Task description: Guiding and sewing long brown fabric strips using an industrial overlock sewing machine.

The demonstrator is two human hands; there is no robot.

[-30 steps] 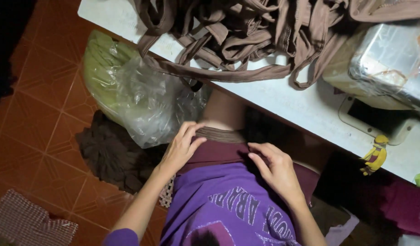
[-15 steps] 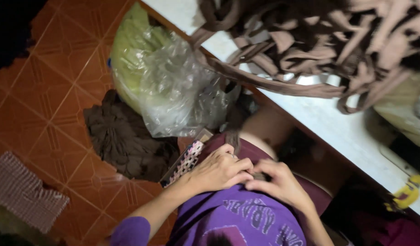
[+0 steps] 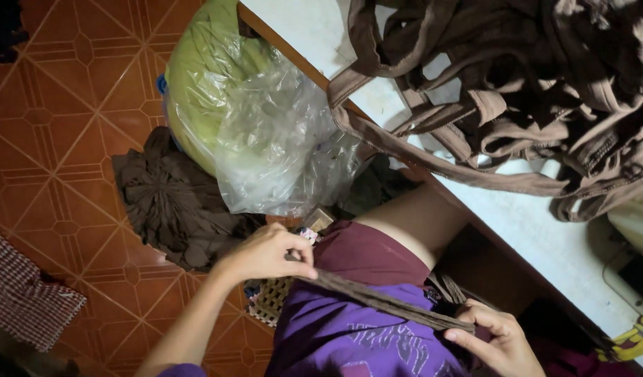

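Hands apart now, no longer together at lap: left hand [image 3: 265, 253] and right hand [image 3: 490, 340] each pinch the narrow brown fabric strip [image 3: 384, 302], pulled taut between them.

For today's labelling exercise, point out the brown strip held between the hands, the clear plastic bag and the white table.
brown strip [image 3: 384, 302], head view, middle of its stretched length
clear plastic bag [image 3: 279, 150], head view, crinkled side
white table [image 3: 545, 234], head view, bare top

Purple printed shirt [image 3: 349, 335] (short-sleeved), maroon shorts [image 3: 367, 255].
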